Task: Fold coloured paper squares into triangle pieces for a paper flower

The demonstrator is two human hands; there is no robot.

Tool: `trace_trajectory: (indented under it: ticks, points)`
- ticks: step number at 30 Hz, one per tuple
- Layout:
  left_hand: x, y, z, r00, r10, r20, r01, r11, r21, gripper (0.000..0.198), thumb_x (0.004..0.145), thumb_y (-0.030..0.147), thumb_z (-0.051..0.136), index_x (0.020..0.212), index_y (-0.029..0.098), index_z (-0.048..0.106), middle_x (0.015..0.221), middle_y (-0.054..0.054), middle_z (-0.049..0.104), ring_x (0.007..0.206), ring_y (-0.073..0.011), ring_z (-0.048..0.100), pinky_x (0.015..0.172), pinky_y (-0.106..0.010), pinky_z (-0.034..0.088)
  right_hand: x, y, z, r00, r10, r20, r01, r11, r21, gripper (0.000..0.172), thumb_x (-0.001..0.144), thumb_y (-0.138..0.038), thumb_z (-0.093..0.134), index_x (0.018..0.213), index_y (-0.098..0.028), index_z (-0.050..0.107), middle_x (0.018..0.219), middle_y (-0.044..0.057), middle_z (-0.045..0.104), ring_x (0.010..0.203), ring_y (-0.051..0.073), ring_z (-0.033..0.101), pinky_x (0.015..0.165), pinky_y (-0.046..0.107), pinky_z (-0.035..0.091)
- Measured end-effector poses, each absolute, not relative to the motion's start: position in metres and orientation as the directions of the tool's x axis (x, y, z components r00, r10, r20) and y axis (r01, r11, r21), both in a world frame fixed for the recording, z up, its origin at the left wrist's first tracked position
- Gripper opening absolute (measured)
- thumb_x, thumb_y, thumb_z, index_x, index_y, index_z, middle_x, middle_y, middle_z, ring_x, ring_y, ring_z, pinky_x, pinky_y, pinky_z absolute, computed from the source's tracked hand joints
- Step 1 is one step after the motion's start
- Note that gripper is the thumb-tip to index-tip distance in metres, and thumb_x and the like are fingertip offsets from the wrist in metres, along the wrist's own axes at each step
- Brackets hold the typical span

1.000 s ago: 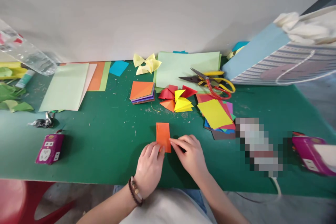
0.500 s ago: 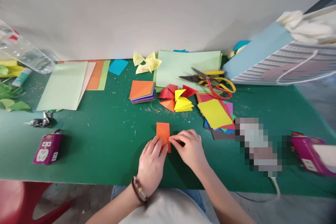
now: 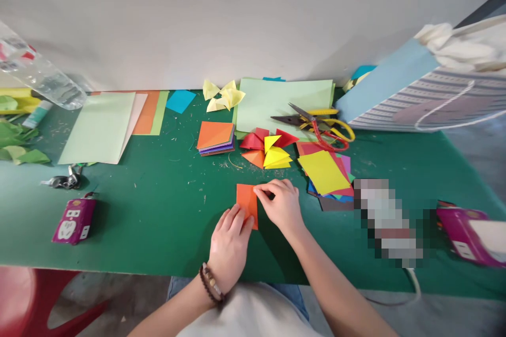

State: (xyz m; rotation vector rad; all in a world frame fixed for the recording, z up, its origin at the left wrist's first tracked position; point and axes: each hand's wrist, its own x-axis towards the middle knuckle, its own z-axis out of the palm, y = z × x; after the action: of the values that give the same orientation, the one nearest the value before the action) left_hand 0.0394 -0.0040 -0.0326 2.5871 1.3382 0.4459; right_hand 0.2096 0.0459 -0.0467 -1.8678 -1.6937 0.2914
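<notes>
A folded orange paper rectangle [image 3: 245,199] lies on the green table mat [image 3: 158,210] in front of me. My left hand [image 3: 230,245] rests flat with its fingertips pressing down the paper's near edge. My right hand [image 3: 279,201] has its fingers curled and pressed along the paper's right edge near the top. Behind it lie folded red, orange and yellow paper triangles [image 3: 266,148] and a stack of coloured squares with orange on top [image 3: 215,137].
Scissors with red and yellow handles [image 3: 316,121] lie on a pale green sheet [image 3: 276,97]. A yellow-topped paper pile [image 3: 324,171], a striped bag [image 3: 427,89], purple boxes [image 3: 74,220] [image 3: 466,231], keys [image 3: 61,181], a plastic bottle [image 3: 35,76] and more sheets [image 3: 98,126] surround the mat.
My right hand slid up the orange paper's right edge from near the bottom to the top. My left hand's fingers moved slightly further onto the paper.
</notes>
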Motion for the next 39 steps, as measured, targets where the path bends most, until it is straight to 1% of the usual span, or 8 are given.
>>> trace_trajectory:
  ticks: [7,11,14,20,24,30,35,39]
  points:
    - [0.039,-0.005,-0.033,0.537,0.824,0.184,0.755,-0.566,0.331,0.029,0.090,0.009,0.047,0.114,0.019,0.060,0.120,-0.007,0.060,0.123,-0.0241,0.051,0.105,-0.043,0.045,0.212,0.056,-0.049,0.151,0.961,0.232,0.846,-0.004,-0.533,0.020,0.088,-0.032,0.059,0.075,-0.023,0.071,0.071,0.002,0.065,0.078,0.020,0.050,0.067,0.030,0.026]
    - [0.038,0.006,-0.023,0.559,0.818,0.135,0.746,-0.567,0.350,0.021,0.090,0.015,0.051,0.107,0.021,0.062,0.115,-0.005,0.060,0.114,-0.0227,0.053,0.093,-0.039,0.051,0.216,0.057,-0.051,0.123,0.964,0.234,0.846,0.021,-0.533,0.019,0.088,-0.033,0.059,0.077,-0.023,0.072,0.072,0.002,0.064,0.078,0.019,0.050,0.067,0.030,0.027]
    - [0.039,0.021,-0.015,0.602,0.796,0.064,0.754,-0.593,0.283,0.009,0.089,0.016,0.054,0.091,0.019,0.063,0.122,-0.007,0.057,0.104,-0.0228,0.055,0.083,-0.038,0.053,0.219,0.058,-0.051,0.079,0.970,0.229,0.847,0.056,-0.528,0.018,0.088,-0.032,0.060,0.078,-0.023,0.072,0.071,0.001,0.064,0.077,0.018,0.051,0.068,0.030,0.027]
    - [0.045,0.034,-0.012,0.580,0.815,0.002,0.802,-0.571,0.178,0.013,0.086,0.025,0.062,0.095,0.016,0.061,0.137,-0.008,0.049,0.101,-0.0252,0.053,0.080,-0.040,0.053,0.228,0.061,-0.050,0.002,0.971,0.239,0.847,0.125,-0.516,0.016,0.089,-0.034,0.059,0.083,-0.023,0.069,0.069,0.000,0.064,0.073,0.018,0.053,0.068,0.030,0.029]
    - [0.043,0.033,-0.013,0.560,0.829,-0.005,0.813,-0.548,0.197,0.013,0.085,0.027,0.064,0.093,0.016,0.061,0.140,-0.007,0.047,0.103,-0.0247,0.051,0.083,-0.039,0.052,0.237,0.066,-0.049,-0.109,0.954,0.280,0.848,0.236,-0.475,0.023,0.092,-0.035,0.053,0.083,-0.020,0.068,0.069,0.002,0.064,0.073,0.018,0.055,0.070,0.030,0.032]
    - [0.041,0.038,-0.008,0.585,0.811,-0.029,0.796,-0.566,0.216,0.013,0.082,0.027,0.067,0.087,0.017,0.060,0.145,-0.006,0.043,0.101,-0.0246,0.052,0.081,-0.040,0.051,0.244,0.075,-0.048,-0.352,0.857,0.376,0.827,0.473,-0.304,0.024,0.095,-0.029,0.050,0.078,-0.019,0.065,0.073,0.002,0.065,0.074,0.017,0.055,0.071,0.031,0.032]
    - [0.043,0.039,-0.006,0.578,0.815,-0.037,0.801,-0.558,0.215,0.014,0.081,0.026,0.068,0.087,0.017,0.059,0.144,-0.007,0.044,0.102,-0.0257,0.052,0.080,-0.040,0.051,0.245,0.073,-0.047,-0.450,0.794,0.410,0.781,0.572,-0.250,0.025,0.095,-0.026,0.049,0.076,-0.018,0.063,0.069,0.002,0.062,0.072,0.016,0.051,0.069,0.031,0.031]
    - [0.042,0.038,-0.008,0.572,0.820,-0.022,0.796,-0.548,0.259,0.011,0.081,0.023,0.067,0.084,0.017,0.058,0.142,-0.008,0.045,0.104,-0.0259,0.051,0.085,-0.042,0.051,0.243,0.058,-0.045,-0.520,0.751,0.407,0.737,0.635,-0.231,0.025,0.096,-0.023,0.047,0.077,-0.018,0.063,0.067,0.002,0.060,0.071,0.016,0.048,0.067,0.031,0.029]
